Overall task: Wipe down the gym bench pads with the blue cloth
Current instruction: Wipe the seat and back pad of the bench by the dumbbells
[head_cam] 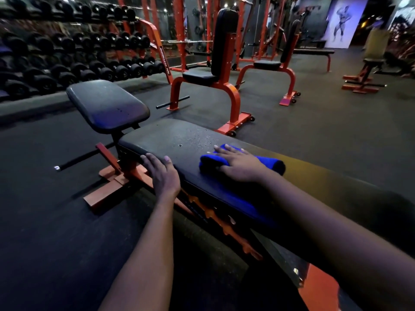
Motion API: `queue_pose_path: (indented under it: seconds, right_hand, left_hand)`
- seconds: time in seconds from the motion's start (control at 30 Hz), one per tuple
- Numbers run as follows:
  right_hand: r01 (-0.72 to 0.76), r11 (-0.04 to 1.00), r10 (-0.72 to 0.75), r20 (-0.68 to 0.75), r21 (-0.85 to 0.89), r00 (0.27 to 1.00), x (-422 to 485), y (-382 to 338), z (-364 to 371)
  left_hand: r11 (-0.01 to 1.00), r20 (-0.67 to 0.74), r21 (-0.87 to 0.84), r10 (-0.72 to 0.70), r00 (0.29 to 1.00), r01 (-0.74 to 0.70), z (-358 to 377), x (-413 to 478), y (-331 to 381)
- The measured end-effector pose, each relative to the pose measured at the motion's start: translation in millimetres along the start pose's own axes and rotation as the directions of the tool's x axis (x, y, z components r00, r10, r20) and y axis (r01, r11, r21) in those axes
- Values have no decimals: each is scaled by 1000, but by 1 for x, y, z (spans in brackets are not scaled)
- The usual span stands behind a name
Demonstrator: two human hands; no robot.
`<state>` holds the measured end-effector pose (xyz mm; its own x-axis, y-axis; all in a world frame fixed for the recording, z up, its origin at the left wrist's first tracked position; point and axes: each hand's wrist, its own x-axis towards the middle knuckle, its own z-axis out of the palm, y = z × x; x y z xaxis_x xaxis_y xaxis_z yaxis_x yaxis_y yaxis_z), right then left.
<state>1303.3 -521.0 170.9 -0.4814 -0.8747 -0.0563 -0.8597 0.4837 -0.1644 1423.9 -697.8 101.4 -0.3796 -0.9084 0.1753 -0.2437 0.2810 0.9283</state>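
The long black vinyl bench pad (179,140) looked smooth, faintly glossy, droplet-speckled; the folded blue cloth (276,164) was fuzzy, matt; the orange bench frame (105,195) was painted metal.

- left hand (162,173) is bare, and the nails look short and catch a bit of the light
- right hand (238,163) is bare too, with the same short nails at the fingertips
- left forearm (146,254) and right forearm (325,221) are just bare skin right back to the frame edge

Dim scene is lit by small lamps (226,5) at upper centre; edges are blurred and bent by wide-angle distortion.
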Motion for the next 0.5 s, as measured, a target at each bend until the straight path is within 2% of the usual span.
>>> queue_pose_path:
  seconds: [0.07,0.17,0.23,0.37,0.5]
  right_hand:
    - [50,999,-50,2,-11,999,-4,-15,6]
    - [219,975,-219,-6,-25,976,-41,-22,12]
    - [274,960,-275,-1,-48,962,-65,-19,15]
    - [206,975,-207,-6,-78,978,-72,-21,20]
    - [132,990,-133,-26,-47,991,-21,-47,16]
  left_hand:
    - [999,36,34,9,999,-10,-13,1,-3]
    - [999,15,46,-1,1000,0,-25,7,-2]
    - [996,21,88,-15,1000,13,-26,13,-1]
    - [994,32,113,10,999,-13,-21,15,-8]
    - [991,55,128,21,998,-28,-23,15,-11]
